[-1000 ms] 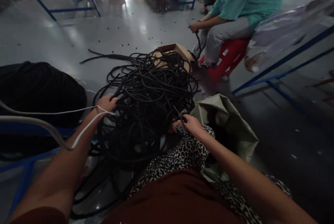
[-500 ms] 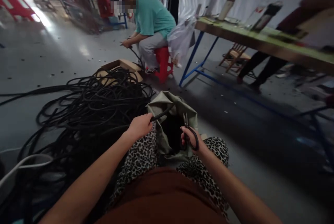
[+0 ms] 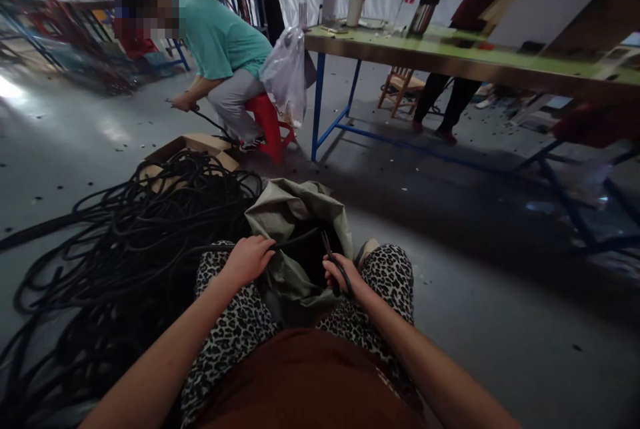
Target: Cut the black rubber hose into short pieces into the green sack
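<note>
Between my knees stands a grey-green sack [image 3: 273, 209] with its mouth open and a dark inside. My left hand [image 3: 250, 259] is closed around a black cord [image 3: 297, 238], whose end reaches over the sack's mouth. In my right hand [image 3: 345, 274] is a pair of scissors [image 3: 328, 245], held by dark handles with the blades pointing up and away. The blade tips are close to the cord's end; whether they touch cannot be made out. A large tangled heap of black cord [image 3: 165, 209] lies on the floor to my left.
Behind the heap is an open cardboard box [image 3: 193, 142]. A co-worker in a teal shirt [image 3: 220, 39] sits on a red stool [image 3: 267, 125], holding a cord. At the right is a green-topped table [image 3: 450, 49] with blue legs, carrying a flask [image 3: 427, 7]. Another person stands behind it.
My view has turned right, so the surroundings sit further left. The scissors are now nearer the cord's end, and the cord lies lower across the sack's mouth. Both hands keep their hold.
</note>
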`<state>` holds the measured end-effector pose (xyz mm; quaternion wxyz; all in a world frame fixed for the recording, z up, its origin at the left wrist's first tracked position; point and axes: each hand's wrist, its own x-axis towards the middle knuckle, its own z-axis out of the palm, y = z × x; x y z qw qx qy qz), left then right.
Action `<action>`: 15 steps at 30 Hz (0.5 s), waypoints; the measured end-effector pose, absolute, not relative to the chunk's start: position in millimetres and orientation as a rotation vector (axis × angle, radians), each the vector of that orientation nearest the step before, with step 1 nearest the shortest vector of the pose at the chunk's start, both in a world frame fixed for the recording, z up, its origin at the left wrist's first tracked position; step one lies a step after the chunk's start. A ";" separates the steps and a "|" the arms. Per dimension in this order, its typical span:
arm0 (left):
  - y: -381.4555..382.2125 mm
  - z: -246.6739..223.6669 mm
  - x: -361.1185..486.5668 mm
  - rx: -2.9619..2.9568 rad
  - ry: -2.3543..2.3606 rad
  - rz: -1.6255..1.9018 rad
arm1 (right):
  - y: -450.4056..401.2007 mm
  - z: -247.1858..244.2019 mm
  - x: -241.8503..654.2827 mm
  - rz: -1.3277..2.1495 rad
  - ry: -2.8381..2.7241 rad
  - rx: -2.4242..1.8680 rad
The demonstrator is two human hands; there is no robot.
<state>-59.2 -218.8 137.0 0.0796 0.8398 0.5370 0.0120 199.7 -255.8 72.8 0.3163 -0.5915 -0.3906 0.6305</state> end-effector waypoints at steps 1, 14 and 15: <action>-218.8 135.3 -59.7 2.511 1.613 0.043 | -254.9 70.1 198.9 1.665 -1.024 -1.553; -228.6 133.8 -89.3 2.249 1.580 0.032 | -255.8 24.9 194.3 1.605 -1.058 -1.656; -230.8 137.1 -93.0 2.238 1.602 0.014 | -255.8 22.1 193.0 1.607 -1.062 -1.671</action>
